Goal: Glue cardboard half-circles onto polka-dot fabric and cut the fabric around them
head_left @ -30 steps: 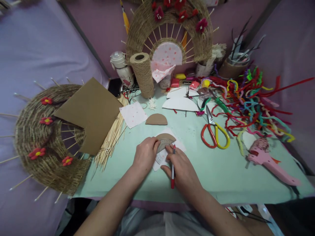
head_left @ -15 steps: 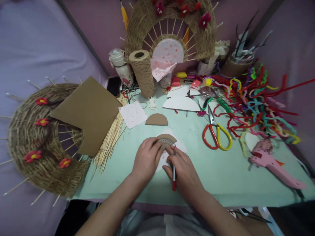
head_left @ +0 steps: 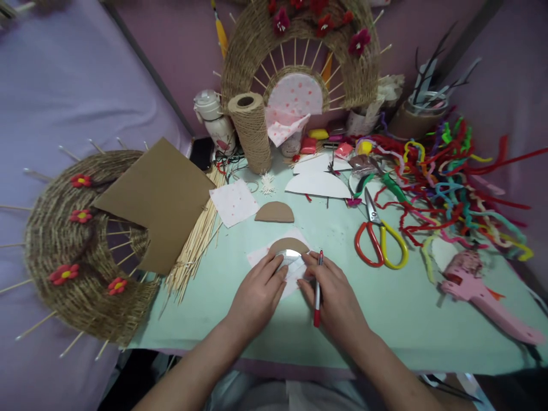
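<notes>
My left hand (head_left: 257, 290) is closed on the left end of a clear protractor (head_left: 290, 253), which catches a bright glare. My right hand (head_left: 336, 294) grips a pen with a red end (head_left: 317, 294), and its fingertips touch the protractor's right side. Just beyond the protractor shows the curved edge of a cardboard half-circle (head_left: 287, 244). Beneath these lies white dotted paper (head_left: 257, 257), partly covered by my hands. A second cardboard half-circle (head_left: 274, 213) rests a little farther back on the table.
Scissors with red and yellow handles (head_left: 379, 237) and a pink glue gun (head_left: 483, 297) lie at right, near tangled pipe cleaners (head_left: 454, 188). At left are thin sticks (head_left: 192, 257), a cardboard sheet (head_left: 160, 200) and a woven fan (head_left: 55, 240). A twine roll (head_left: 252, 134) stands behind.
The protractor has tilted or slid toward me, baring more of the cardboard and now shining. My right hand and the pen have moved slightly right. The whole view has shifted a little.
</notes>
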The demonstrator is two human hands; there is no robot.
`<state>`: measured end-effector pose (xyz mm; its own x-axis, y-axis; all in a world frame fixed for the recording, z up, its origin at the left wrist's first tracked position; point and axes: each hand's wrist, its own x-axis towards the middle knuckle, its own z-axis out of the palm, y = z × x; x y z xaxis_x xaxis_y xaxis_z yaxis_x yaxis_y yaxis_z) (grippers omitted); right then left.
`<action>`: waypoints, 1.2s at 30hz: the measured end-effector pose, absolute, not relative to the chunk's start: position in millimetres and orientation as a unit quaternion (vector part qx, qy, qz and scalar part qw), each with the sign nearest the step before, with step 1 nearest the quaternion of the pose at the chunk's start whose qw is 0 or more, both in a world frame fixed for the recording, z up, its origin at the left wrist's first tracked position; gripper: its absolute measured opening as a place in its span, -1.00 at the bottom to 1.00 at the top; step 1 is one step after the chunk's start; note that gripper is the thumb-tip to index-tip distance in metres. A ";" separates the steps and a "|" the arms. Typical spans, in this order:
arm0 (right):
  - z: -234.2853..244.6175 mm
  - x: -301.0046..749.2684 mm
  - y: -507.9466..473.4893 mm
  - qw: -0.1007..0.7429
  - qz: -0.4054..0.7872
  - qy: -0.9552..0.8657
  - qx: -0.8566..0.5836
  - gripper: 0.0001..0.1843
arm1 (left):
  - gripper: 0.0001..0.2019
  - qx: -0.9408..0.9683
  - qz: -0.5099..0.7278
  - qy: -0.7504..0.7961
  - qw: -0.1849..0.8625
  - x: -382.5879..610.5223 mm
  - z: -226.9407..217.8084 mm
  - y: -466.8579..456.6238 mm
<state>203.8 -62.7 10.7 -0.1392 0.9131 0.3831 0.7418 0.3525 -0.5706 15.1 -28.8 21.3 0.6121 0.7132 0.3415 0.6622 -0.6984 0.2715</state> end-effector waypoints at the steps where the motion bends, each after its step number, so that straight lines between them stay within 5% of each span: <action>1: 10.1 203.7 -62.4 0.350 0.123 -0.744 -0.555 -0.90 | -0.75 0.895 0.216 0.386 0.057 15.8 22.1 -29.3; 36: 0.8 210.6 -61.0 0.367 0.140 -0.743 -0.542 -0.94 | -0.71 0.820 0.210 0.532 0.041 54.1 23.5 -52.8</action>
